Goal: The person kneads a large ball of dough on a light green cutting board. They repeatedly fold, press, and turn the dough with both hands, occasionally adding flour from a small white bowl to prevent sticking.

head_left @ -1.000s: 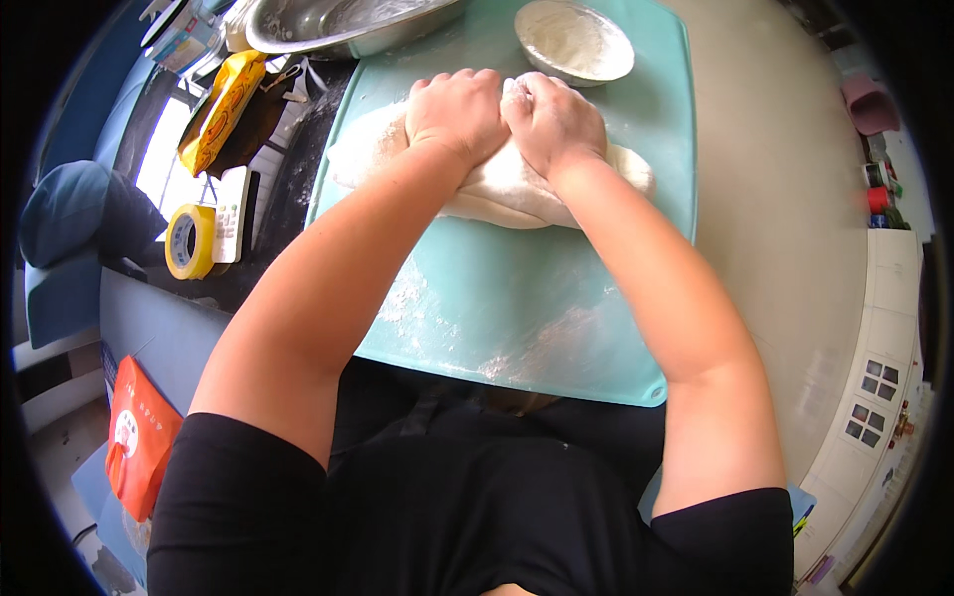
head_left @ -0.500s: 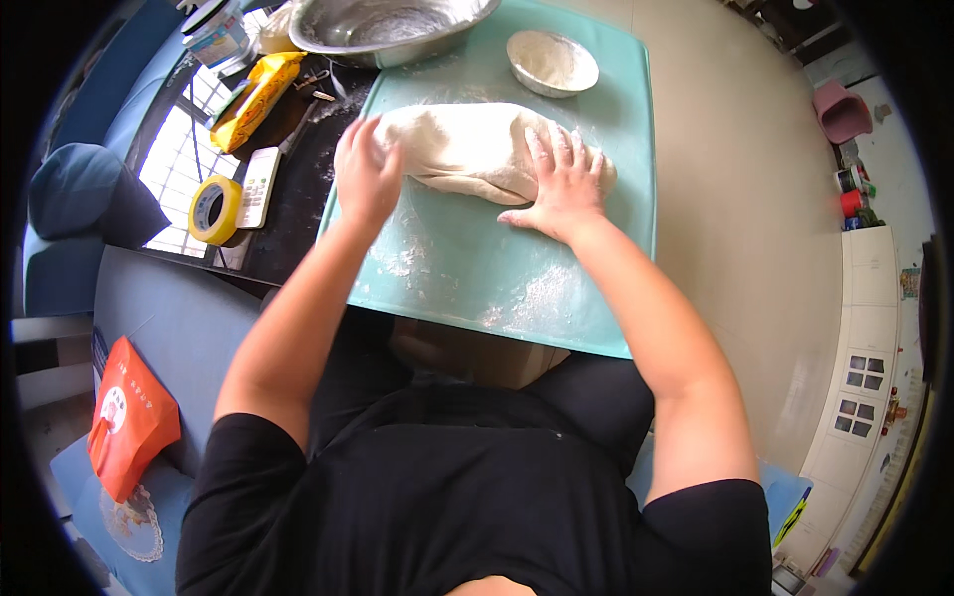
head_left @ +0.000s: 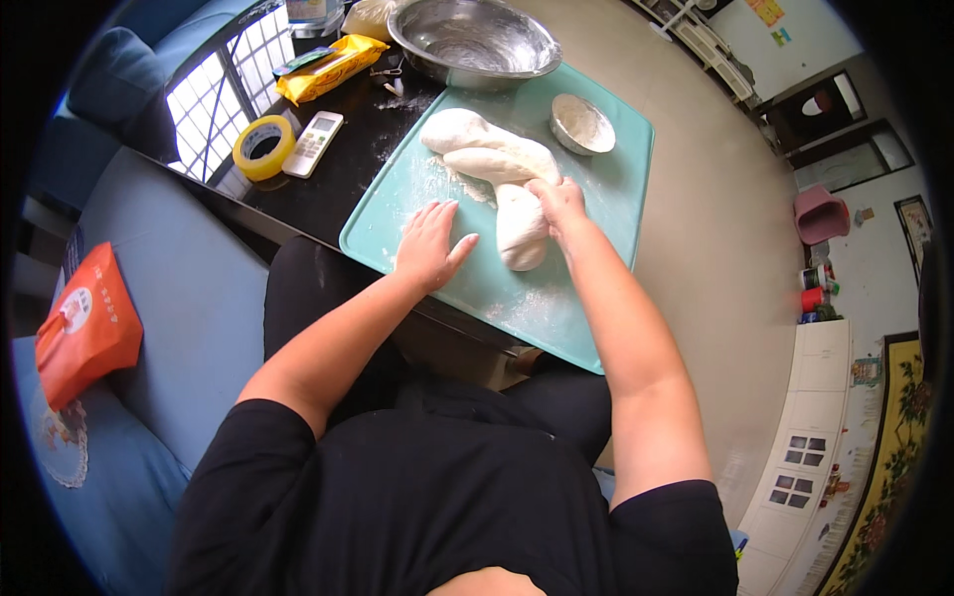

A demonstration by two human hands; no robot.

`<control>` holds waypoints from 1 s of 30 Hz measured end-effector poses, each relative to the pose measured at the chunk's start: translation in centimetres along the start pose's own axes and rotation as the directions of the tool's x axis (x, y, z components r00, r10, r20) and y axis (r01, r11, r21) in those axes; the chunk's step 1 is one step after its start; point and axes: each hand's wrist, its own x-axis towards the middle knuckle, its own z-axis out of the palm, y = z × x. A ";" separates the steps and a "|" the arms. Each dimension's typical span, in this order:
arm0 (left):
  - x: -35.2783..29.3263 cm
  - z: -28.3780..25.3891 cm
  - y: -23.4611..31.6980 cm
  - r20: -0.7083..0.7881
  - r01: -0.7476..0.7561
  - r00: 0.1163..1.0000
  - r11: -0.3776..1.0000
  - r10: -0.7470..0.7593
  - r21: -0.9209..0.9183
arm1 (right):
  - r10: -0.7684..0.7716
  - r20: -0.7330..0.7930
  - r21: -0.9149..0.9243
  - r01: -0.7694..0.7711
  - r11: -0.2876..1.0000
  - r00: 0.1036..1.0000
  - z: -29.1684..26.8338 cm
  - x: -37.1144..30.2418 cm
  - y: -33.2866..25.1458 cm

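A thick piece of white dough (head_left: 497,159) lies bent on a floury turquoise board (head_left: 417,214), with one end toward the far left and the other folded down toward me. My right hand (head_left: 559,207) grips the dough at its right-hand bend, fingers curled round it. Flat on the board to the left of the dough rests my left hand (head_left: 429,248), fingers stretched and thumb apart, holding nothing. Loose flour is scattered beside the dough and near the board's front edge.
A small metal bowl of flour (head_left: 582,125) stands at the board's far right. Behind the board is a large steel basin (head_left: 475,45). On the black table lie a tape roll (head_left: 264,147), a white remote control (head_left: 313,144) and a yellow packet (head_left: 333,69). An orange bag (head_left: 89,323) sits on the blue sofa.
The dough has gone from a straight, wide log to a bent, folded shape. My left hand has come off it onto the board; my right hand now grips it instead of lying flat.
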 end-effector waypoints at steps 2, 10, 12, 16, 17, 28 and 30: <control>-0.3 0.0 -0.7 0.012 -0.033 0.999 0.999 0.034 -0.018 | 0.126 0.111 0.325 -0.155 0.933 0.986 1.2 -4.1 -2.5; -1.3 -2.5 -0.2 0.092 -0.084 0.988 0.929 0.125 -0.361 | 0.282 0.373 0.652 -0.466 0.599 0.884 2.2 -7.9 -0.6; -2.1 -2.4 -0.1 0.000 -0.255 0.963 0.916 0.268 -0.309 | 0.234 0.479 0.684 -0.527 0.504 0.846 1.8 -8.4 0.2; -2.9 -2.4 2.1 -0.062 -0.381 0.924 0.898 0.377 -0.222 | 0.268 0.493 0.662 -0.557 0.501 0.828 0.3 -10.9 -0.9; -2.8 -2.7 3.1 -0.102 -0.336 0.942 0.898 0.320 -0.284 | 0.269 0.512 0.652 -0.572 0.497 0.816 -0.1 -11.3 -1.2; 5.9 -6.1 9.1 0.198 0.243 0.960 0.944 -0.200 -0.225 | 0.192 0.371 0.021 -0.215 0.976 0.909 -6.0 -13.0 -1.8; 8.1 -5.4 9.2 0.156 0.262 0.956 0.962 -0.247 -0.083 | 0.139 0.369 0.058 -0.172 0.983 0.919 -6.0 -13.4 -2.5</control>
